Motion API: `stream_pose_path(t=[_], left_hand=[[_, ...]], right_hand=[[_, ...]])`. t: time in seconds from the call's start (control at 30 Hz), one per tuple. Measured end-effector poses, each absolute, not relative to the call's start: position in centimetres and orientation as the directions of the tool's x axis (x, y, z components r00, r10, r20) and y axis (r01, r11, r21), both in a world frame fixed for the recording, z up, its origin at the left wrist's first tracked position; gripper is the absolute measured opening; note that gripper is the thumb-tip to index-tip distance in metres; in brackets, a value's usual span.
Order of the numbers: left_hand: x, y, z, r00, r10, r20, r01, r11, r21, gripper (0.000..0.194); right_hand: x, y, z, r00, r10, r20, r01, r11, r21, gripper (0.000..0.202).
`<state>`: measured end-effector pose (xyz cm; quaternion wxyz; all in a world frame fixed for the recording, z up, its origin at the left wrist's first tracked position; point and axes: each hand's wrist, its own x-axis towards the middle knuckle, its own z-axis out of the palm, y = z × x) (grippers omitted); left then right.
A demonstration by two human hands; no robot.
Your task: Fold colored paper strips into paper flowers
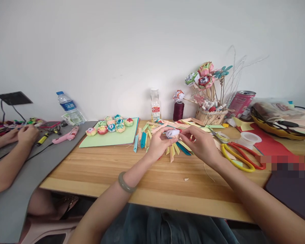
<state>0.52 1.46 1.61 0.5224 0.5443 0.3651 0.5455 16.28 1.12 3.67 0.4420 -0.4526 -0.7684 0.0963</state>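
Observation:
Near the middle of the wooden table, a small whitish folded paper piece is held up between my hands. My left hand has its fingers closed round its left side. On the right side, the fingertips of my right hand are pinched together against its edge. Folded paper strips in blue, yellow, green and peach lie spread beneath and behind both hands. A thin thread hangs below my right hand.
Several paper flowers rest on a green sheet at left. Scissors with yellow and red handles lie at right. Behind stand a clear bottle, a thread spool and a flower basket. Another person's hands are at far left.

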Motion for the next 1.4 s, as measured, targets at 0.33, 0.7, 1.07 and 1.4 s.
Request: stream_pose_path(t=[0.33,0.7,1.07,1.4], left_hand=[[0.5,1.4,1.4,0.103,0.920,0.377,-0.079,-0.370,0.926,0.035],[0.5,1.2,1.6,0.122,0.923,0.365,-0.075,-0.358,0.931,0.034],[0.7,1.0,1.1,0.100,0.912,0.398,-0.046,-0.395,0.917,0.033],[0.6,1.6,0.5,0.100,0.883,0.459,0.006,-0.462,0.887,0.034]], right_hand=[[17.2,2.1,4.6,-0.286,0.957,0.042,-0.019,0.038,-0.999,0.027],[17.4,1.9,4.7,-0.373,0.925,0.073,0.173,0.147,-0.974,0.026],[15.7,0.4,3.8,-0.168,0.785,0.597,0.650,0.543,-0.532,0.010],[17.1,1.8,4.5,-0.248,0.968,0.026,-0.099,0.001,-0.995,0.026]])
